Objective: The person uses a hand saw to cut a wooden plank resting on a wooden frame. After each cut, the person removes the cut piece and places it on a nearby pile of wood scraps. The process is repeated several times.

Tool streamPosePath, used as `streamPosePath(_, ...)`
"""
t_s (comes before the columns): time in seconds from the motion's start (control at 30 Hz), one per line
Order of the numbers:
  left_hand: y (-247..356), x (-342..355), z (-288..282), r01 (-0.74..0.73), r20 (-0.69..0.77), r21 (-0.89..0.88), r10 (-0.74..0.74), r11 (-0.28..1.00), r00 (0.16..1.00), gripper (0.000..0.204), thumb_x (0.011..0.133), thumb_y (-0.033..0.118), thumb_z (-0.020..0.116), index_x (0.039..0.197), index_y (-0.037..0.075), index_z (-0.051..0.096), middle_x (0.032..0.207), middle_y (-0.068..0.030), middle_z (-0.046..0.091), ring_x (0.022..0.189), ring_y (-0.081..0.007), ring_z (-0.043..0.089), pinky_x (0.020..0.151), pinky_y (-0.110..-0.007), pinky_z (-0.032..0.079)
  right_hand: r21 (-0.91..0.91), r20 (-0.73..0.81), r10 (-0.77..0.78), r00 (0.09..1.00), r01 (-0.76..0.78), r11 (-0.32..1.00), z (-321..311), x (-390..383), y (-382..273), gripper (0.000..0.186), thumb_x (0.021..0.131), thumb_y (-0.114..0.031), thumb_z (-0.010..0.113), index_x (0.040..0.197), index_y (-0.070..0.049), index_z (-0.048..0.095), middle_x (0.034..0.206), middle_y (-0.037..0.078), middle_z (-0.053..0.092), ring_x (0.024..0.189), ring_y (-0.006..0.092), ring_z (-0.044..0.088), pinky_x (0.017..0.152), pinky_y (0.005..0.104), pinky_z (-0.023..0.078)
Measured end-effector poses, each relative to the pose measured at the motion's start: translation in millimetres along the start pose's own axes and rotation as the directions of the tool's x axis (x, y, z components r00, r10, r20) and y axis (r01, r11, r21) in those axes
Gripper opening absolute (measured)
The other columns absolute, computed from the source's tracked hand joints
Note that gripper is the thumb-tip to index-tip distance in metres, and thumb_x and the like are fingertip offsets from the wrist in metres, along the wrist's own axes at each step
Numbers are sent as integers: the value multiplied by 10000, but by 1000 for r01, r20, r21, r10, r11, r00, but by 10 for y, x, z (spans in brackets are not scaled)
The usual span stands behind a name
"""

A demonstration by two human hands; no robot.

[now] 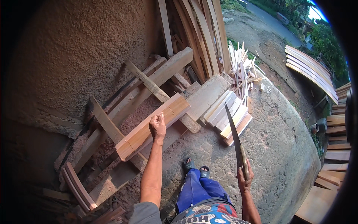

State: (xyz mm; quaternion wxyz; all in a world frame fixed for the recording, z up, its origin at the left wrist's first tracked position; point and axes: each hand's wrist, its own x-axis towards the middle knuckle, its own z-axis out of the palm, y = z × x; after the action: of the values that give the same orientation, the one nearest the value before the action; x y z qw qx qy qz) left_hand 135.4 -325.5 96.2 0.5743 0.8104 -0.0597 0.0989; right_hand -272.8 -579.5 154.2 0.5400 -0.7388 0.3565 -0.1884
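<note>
Squarely over the long reddish-tan timber block (140, 139), the person's left hand (157, 126) was curled into a fist, its fingers folded inward; whether it pressed on the wood, or had anything tucked inside, could not be told. That block lay slantwise across rough wooden crosspieces (106, 121), with thin dark lines running across its upper face near both ends. Off to the right, the right hand (245, 175) was wrapped around the brown handle of a handsaw (235, 136), whose dark, tapering blade pointed up and away from the body, well apart from the block. Beneath the crosspieces ran heavy beams (160, 80), with reddish sawdust (128, 112) scattered around them, and a pair of curved wooden strips (77, 188) rested at their lower left end. Beyond the block, a low stack of short boards (233, 115) sat on the cracked concrete ground (283, 130), and a heap of thin offcuts (244, 71) lay just behind it. Long planks (203, 30) stood near the rough brown wall (93, 44). Farther off, pale curved boards (311, 69) lay at the upper right, while more boards (337, 155) lined the right edge.
</note>
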Motion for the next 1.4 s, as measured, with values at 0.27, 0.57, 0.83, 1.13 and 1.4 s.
streamPosePath(0.27, -359, 395, 683, -216, -10, 375, 236, 901, 972, 121, 880, 207, 727, 938, 102, 712, 1006, -86, 678, 985, -279, 608, 913, -408, 457, -158, -88, -344, 935, 328, 931, 185, -28, -310, 638, 928, -135, 668, 1477, 70, 415, 1051, 115, 693, 736, 130, 644, 674, 287, 542)
streamPosePath(0.57, -268, 493, 837, -104, 23, 522, 108, 846, 994, 194, 852, 332, 715, 815, 141, 707, 906, -34, 676, 928, -246, 607, 893, -379, 437, -136, 139, -641, 755, 655, 743, 100, 347, -248, 552, 912, -211, 735, 1340, 91, 560, 1049, 180, 725, 854, 248, 736, 746, 325, 569)
streamPosePath(0.83, -608, 653, 951, 34, -130, 730, 89, 682, 988, 447, 832, 615, 652, 875, 174, 712, 902, -73, 690, 905, -291, 651, 846, -461, 460, 73, 319, -583, 747, 594, 801, 292, 679, -268, 596, 814, -89, 764, 1364, 38, 571, 783, 82, 685, 636, 175, 681, 606, 293, 535)
streamPosePath(1.13, -201, 517, 995, 120, -132, 749, -31, 652, 991, 561, 824, 735, 599, 915, 189, 689, 1018, -66, 684, 1056, -340, 611, 895, -579, 430, 102, 363, -586, 724, 594, 798, 367, 802, -149, 616, 800, -80, 765, 1373, 33, 567, 751, 69, 676, 629, 171, 679, 610, 297, 537)
streamPosePath(1.4, -215, 531, 970, 106, -138, 749, -2, 654, 990, 540, 823, 717, 620, 921, 191, 689, 1017, -62, 687, 1045, -342, 609, 887, -579, 426, 147, 373, -574, 728, 565, 812, 363, 831, -157, 629, 786, -66, 757, 1374, 43, 563, 721, 63, 664, 628, 174, 683, 626, 295, 545)
